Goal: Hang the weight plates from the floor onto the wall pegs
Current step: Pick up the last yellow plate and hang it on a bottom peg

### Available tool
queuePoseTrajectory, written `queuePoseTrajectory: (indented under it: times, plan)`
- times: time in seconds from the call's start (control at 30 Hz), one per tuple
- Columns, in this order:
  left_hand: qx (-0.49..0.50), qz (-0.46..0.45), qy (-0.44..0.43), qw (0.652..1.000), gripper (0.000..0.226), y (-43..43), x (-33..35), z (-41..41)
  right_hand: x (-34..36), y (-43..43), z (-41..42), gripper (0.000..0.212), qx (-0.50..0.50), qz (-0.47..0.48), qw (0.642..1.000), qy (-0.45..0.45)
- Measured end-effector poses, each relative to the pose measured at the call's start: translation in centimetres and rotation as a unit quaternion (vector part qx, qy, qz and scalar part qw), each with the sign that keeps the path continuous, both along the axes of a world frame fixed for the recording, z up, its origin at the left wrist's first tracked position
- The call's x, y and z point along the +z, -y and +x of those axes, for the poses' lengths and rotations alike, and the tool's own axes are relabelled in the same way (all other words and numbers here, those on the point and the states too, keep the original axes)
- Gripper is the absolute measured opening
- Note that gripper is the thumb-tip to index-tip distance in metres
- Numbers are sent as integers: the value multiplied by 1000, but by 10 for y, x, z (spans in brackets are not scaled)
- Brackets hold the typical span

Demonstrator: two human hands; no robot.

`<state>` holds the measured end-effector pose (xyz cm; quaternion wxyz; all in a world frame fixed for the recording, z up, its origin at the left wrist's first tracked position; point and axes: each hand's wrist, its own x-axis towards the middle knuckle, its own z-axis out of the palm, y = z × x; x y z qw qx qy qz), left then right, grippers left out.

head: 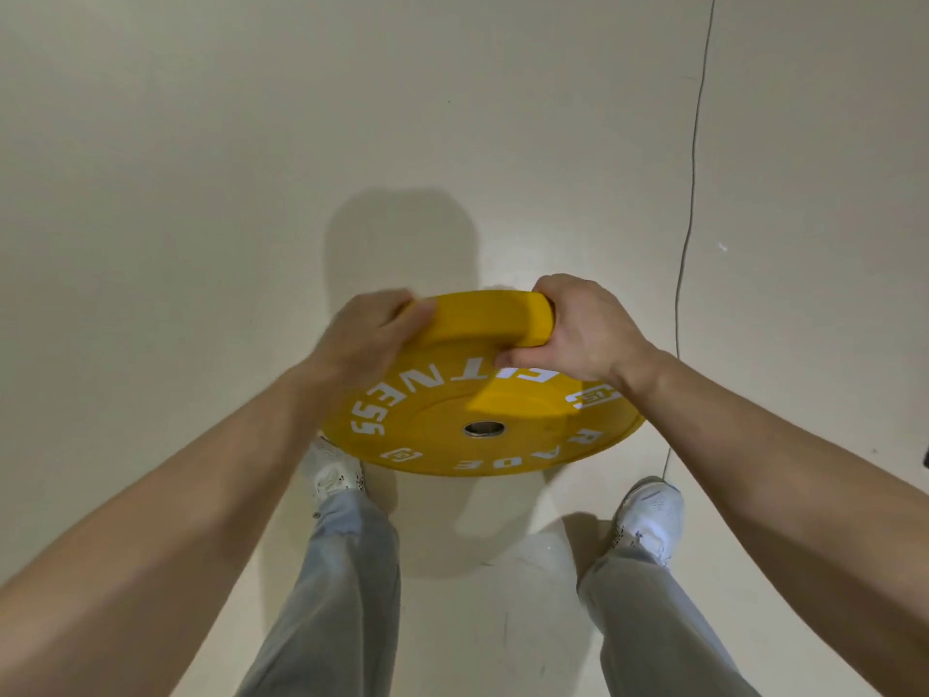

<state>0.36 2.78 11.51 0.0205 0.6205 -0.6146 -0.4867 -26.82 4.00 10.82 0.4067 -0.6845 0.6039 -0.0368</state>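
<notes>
A yellow weight plate with white lettering and a metal-lined centre hole is tilted up off the pale floor, its far rim raised and its printed face toward me. My left hand grips the upper rim on the left, thumb over the edge. On the right of the upper rim my right hand holds the plate, fingers wrapped behind and thumb pressed on the face. The plate's lower edge hangs between my feet. No wall pegs are in view.
My white shoes stand at either side, the left shoe partly under the plate, the right shoe apart from it. A thin dark cable runs down the pale surface at the right. The plate's shadow falls on the floor behind it.
</notes>
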Motion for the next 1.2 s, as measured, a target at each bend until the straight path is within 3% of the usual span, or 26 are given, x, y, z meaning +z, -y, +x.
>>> queuePoseTrajectory:
  times: [0.1,0.23,0.53,0.67,0.77,1.0,1.13,1.2]
  plan:
    - [274,98,-17,957,32,-44,-38,69,0,-2,7,59,-27,-10,1000,-11]
    - [509,184,-161,826,48,-71,-92,79,-2,2,17,72,-37,-19,999,-31]
    - [657,206,-213,693,48,-119,-195,72,-17,7,7,67,-97,-11,994,-46]
    - [655,197,-161,711,35,-118,-206,87,-8,6,-2,63,-108,40,993,-33]
    - [654,178,-147,720,21,-101,-171,108,14,7,-3,56,-132,38,990,-15]
    - [661,130,-112,731,21,-27,10,143,144,39,24,47,-170,64,983,22]
    - [627,78,-103,768,16,40,149,160,262,84,44,44,-200,46,978,42]
    - [622,70,-100,774,24,78,213,163,316,105,49,44,-216,27,975,53]
